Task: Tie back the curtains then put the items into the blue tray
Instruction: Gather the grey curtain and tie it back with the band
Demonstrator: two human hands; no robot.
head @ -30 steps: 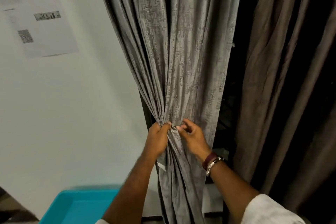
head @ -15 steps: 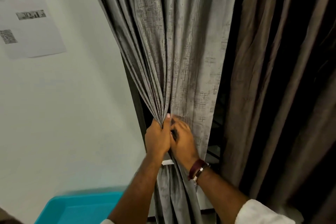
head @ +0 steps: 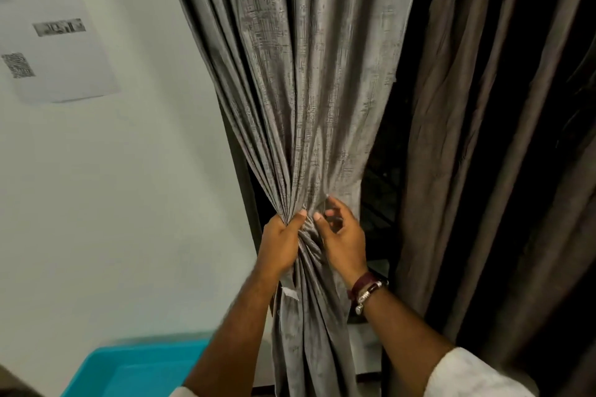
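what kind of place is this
Probably an indoor room beside a window at night: a grey curtain over dark panes, a printed sheet taped to a white wall.

Indoor room w/ a window, prob. a home or a staged test room; can't tell which. Long grey textured fabric curtain (head: 309, 80) beside darker brown drapes (head: 483, 138), plain white wall (head: 129, 203), taped printed paper sheet w/ QR code (head: 54, 42), turquoise plastic tray (head: 129, 371) low down.
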